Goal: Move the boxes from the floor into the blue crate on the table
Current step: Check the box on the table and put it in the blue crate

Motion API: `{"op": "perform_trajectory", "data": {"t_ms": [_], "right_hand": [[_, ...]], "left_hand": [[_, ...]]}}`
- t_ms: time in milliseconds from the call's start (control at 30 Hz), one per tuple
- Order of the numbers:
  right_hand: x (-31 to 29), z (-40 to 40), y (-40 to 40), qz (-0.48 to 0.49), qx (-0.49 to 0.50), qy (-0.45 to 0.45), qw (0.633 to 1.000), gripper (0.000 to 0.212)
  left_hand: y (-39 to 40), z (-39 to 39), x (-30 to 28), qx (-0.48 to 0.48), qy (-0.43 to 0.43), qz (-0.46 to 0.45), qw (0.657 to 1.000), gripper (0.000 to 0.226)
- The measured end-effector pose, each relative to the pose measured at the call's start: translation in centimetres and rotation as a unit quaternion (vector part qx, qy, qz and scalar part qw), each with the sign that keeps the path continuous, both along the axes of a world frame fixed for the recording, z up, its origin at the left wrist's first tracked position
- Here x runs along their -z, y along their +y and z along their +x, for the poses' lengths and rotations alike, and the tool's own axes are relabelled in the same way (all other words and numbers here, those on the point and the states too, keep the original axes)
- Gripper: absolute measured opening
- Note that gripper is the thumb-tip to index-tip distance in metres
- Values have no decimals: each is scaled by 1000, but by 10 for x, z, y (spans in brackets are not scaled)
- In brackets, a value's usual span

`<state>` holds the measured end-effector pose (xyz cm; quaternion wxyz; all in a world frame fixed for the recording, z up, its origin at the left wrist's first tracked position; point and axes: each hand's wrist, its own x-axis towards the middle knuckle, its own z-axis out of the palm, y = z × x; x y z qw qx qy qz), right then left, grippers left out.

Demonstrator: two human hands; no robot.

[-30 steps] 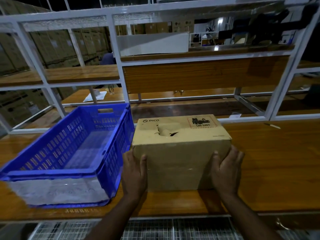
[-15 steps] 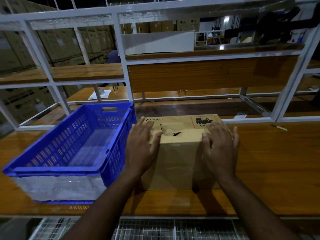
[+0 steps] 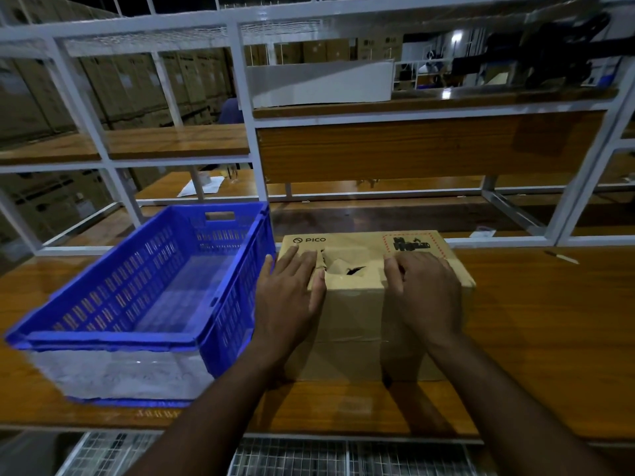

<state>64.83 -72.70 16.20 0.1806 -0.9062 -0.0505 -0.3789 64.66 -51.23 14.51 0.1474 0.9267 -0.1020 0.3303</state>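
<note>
Indoors, flat open hands rest on a box atop the wooden table.

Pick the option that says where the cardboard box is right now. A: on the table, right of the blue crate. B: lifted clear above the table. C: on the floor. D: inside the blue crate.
A: the cardboard box sits on the wooden table just right of the blue crate, both hands on its top.

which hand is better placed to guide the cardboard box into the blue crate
Left, probably. The left hand rests on the top left edge of the brown cardboard box, right beside the empty blue plastic crate. The right hand lies on the box's far side.
</note>
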Motion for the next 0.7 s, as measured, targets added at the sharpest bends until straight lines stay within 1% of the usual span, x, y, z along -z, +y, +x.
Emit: {"op": "perform_trajectory", "data": {"t_ms": [67,167,300,367,467,500,567,700], "right_hand": [[3,0,5,-26,4,4,1000,26],[5,2,5,-35,15,3,999,25],[1,2,1,-37,2,-8,999,25],[2,2,0,-40,5,-8,999,30],[10,-2,-11,-46,31,9,998,46],[15,-5,-17,-32,40,11,999,49],[24,-11,-31,24,45,8,999,51],[30,-16,-37,115,27,4,993,52]], "left_hand": [[0,1,0,6,3,-14,1000,51],[0,1,-1,3,10,-46,999,50],[2,0,-3,1,10,-58,998,53],[2,-1,-3,1,15,-68,998,54],[9,-6,3,-14,21,-100,995,59],[13,-8,4,-21,24,-118,993,61],[20,-11,8,-29,24,-159,986,64],[19,-18,9,-18,25,-224,974,56]]}}
